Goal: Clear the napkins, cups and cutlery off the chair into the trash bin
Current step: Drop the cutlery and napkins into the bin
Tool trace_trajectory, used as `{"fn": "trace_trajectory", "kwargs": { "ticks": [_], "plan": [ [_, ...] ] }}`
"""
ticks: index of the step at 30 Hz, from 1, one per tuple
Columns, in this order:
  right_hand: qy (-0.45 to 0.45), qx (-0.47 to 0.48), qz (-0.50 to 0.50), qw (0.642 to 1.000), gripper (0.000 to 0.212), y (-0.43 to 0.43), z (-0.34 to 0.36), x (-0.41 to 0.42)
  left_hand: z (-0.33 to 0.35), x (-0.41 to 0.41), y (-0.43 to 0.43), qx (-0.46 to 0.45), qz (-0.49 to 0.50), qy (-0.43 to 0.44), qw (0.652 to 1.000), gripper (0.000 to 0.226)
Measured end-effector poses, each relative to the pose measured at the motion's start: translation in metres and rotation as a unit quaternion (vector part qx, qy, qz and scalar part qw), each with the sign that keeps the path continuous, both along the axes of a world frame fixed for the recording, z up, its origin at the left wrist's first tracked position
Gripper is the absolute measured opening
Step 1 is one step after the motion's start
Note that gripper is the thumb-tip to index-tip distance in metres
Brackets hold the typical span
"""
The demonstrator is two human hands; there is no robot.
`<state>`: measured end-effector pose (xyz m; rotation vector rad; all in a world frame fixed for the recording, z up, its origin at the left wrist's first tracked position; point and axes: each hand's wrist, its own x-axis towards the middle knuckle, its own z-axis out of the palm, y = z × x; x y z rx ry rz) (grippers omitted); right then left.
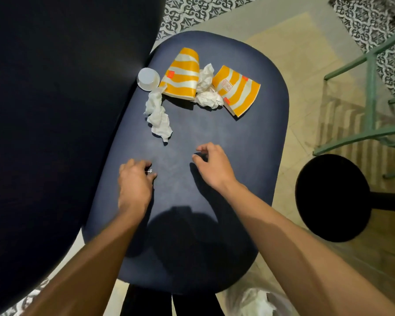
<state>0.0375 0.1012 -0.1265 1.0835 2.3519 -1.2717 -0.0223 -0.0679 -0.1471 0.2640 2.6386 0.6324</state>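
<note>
Well beyond the left hand [135, 181] and right hand [213, 166], both loosely curled and empty, lie cups [183, 74] and napkins [159, 116].

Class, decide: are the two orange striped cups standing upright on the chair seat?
No: the left striped cup and the right striped cup both lie tipped on their sides on the chair seat.

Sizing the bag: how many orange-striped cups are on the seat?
2. Left striped cup beside the small white cup; right striped cup right of the crumpled napkins. None appears hidden.
</note>
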Motion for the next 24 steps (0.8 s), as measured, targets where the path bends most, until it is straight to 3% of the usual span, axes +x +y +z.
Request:
{"fn": "trace_trajectory", "kwargs": {
  "ticks": [4,10,14,17,21,24],
  "plan": [
    [0.0,-0.001,-0.005,1.0,0.027,-0.002,-0.006,-0.006,-0.004,-0.005,-0.003,-0.041,-0.048,0.035,0.997,0.018],
    [0.007,0.001,-0.003,1.0,0.027,-0.006,-0.01,-0.033,-0.012,-0.021,-0.003,-0.067,-0.1,0.007,0.993,0.02],
    [0.041,0.016,0.034,0.998,0.033,-0.013,-0.009,-0.06,-0.011,-0.029,-0.002,-0.032,-0.06,-0.016,0.998,0.019],
    [0.087,0.057,0.096,0.99,0.049,-0.016,-0.008,-0.083,-0.007,-0.038,0.003,0.038,0.021,-0.034,0.998,0.012],
    [0.082,0.192,0.283,0.936,0.076,-0.017,-0.013,-0.115,0.0,-0.057,0.013,0.123,0.082,-0.027,0.989,0.009],
    [0.042,0.25,0.385,0.887,0.066,-0.011,-0.02,-0.131,0.002,-0.069,0.021,0.174,0.117,-0.037,0.977,0.007]
  ]
}}
